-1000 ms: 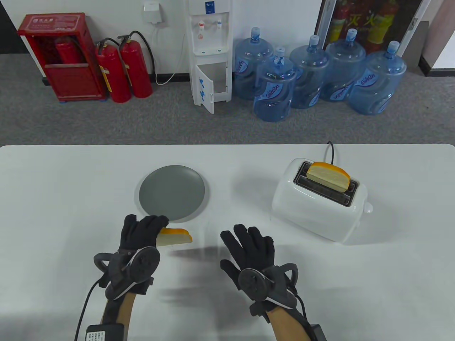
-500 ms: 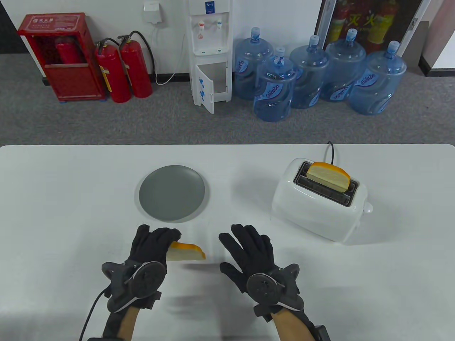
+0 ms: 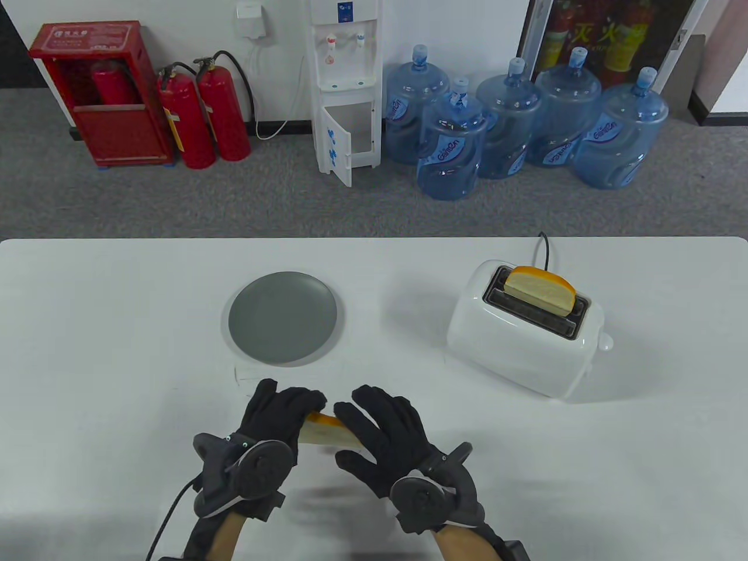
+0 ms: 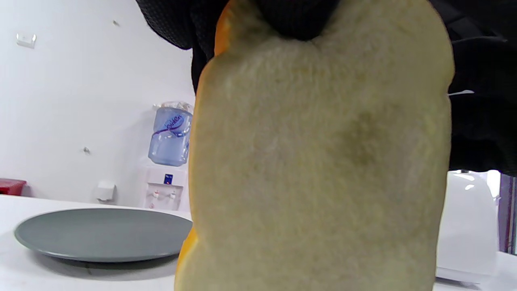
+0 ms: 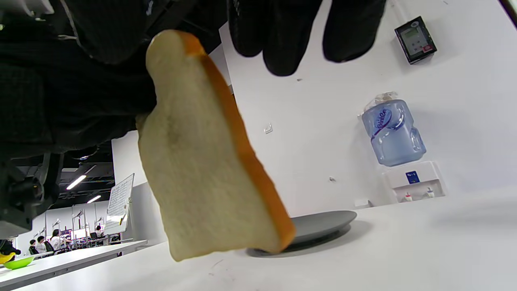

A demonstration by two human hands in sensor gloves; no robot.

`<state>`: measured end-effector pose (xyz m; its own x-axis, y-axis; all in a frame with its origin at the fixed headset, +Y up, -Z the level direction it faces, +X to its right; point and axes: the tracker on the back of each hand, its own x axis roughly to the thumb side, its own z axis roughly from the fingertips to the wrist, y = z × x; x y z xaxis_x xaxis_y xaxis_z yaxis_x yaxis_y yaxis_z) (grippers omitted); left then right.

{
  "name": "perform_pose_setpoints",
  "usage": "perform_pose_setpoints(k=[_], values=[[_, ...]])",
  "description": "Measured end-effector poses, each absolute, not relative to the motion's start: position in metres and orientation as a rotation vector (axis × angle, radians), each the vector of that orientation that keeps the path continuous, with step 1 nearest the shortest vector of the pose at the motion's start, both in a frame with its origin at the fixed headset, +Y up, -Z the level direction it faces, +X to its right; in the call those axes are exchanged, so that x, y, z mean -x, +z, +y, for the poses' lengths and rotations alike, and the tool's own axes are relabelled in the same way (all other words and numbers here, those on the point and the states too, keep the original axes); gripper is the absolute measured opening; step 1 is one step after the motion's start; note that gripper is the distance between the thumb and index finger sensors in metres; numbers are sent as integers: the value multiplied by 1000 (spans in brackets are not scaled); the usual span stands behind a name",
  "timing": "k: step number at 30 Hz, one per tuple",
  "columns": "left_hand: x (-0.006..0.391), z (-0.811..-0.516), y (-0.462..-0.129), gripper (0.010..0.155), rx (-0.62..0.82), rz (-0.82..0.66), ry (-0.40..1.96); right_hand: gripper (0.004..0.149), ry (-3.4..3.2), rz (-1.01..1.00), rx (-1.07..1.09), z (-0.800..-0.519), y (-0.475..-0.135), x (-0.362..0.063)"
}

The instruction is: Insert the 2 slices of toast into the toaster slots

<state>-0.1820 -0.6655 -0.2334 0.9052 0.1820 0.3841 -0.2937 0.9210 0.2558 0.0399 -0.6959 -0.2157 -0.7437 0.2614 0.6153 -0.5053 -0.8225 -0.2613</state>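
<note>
Table view: the second slice of toast [image 3: 327,431] is held above the surface by the left hand [image 3: 279,409], pinched at one end, while the right hand [image 3: 383,429] lies over its other end, fingers loosely spread; whether it grips yet cannot be told. The toaster [image 3: 520,336] stands well beyond the right hand, one slice [image 3: 540,290] already seated in its far slot. If the slice is released before it is firmly taken, it could be dropped.
</note>
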Motion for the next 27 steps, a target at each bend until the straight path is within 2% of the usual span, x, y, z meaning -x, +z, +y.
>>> perform_pose_setpoints(k=[5,27], values=[[172,-666,-231,44,-290,-397,239,72,2549,-652,-827,-695,-213,-38],[172,-667,-232,48,-211,-441,315,58,2576,-700,-884,-694,-209,-30]])
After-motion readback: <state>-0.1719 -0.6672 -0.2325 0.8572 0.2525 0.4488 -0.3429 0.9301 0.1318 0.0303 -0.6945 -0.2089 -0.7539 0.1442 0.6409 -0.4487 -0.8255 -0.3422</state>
